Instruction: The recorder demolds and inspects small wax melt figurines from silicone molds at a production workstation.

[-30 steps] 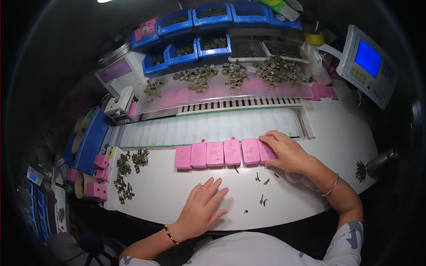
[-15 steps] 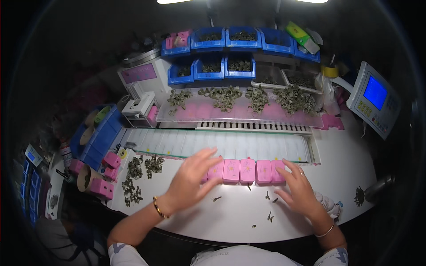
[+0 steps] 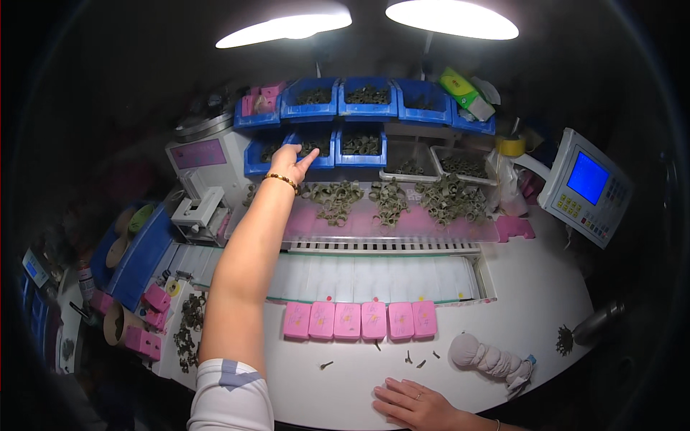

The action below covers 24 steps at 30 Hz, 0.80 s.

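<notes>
My left hand (image 3: pixel 293 162) reaches far forward to the lower row of blue bins. Its thumb and fingers are apart, in front of the middle bin (image 3: pixel 325 164), which holds small greenish-grey ring-like parts. I see nothing in its fingers, though some are partly hidden. My right hand (image 3: pixel 413 402) lies flat, fingers stretched, on the white table near its front edge. Between the two hands stands a row of pink blocks (image 3: pixel 347 321) with handwritten marks and coloured dots. Several small loose stem-like parts (image 3: pixel 327 365) lie just in front of the row.
A clear tray with piles of ring-like parts (image 3: pixel 390 201) spans the back. Further ring-like parts (image 3: pixel 191 316) lie at the left. A grey wrapped bundle (image 3: pixel 489 359) rests right of my right hand. The control panel (image 3: pixel 586 179) stands at the right, beyond the table's curved edge.
My left hand has left the pink blocks and gone forward to the blue bins. My right hand has drawn back from the blocks and now lies flat on the table. The view has tilted upward.
</notes>
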{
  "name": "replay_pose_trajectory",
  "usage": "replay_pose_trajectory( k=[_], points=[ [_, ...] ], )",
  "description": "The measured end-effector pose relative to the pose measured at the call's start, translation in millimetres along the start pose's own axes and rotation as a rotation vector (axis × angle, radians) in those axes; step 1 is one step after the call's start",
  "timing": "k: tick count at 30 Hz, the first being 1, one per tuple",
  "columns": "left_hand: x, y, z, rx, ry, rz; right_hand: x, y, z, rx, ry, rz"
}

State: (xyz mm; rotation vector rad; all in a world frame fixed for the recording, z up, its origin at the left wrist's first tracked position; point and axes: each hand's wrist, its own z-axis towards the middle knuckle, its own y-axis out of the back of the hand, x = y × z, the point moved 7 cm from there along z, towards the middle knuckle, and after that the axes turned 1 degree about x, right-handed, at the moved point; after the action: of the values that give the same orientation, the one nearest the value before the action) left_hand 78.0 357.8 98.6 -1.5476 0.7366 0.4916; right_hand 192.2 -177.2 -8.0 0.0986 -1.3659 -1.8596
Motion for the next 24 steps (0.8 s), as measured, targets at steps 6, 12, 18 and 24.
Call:
replay_pose_trajectory(
  k=[6, 12, 18, 24],
  points=[
    [10.3, -6.6, 14.7, -0.156, 0.093, -0.091, -19.5, 15.8, -11.5, -0.15, -0.099, -0.091],
    [19.4, -6.0, 18.1, -0.225, 0.04, 0.011, -30.5, 26.2, -24.8, -0.192, -0.184, -0.14],
    [31.2, -11.8, 32.1, -0.252, 0.137, 0.132, -28.6, 34.5, -30.1, -0.215, -0.205, -0.166],
    [45.8, -21.7, 37.3, -0.286, 0.206, 0.237, -29.8, 38.8, -30.5, -0.241, -0.203, -0.167]
  ],
)
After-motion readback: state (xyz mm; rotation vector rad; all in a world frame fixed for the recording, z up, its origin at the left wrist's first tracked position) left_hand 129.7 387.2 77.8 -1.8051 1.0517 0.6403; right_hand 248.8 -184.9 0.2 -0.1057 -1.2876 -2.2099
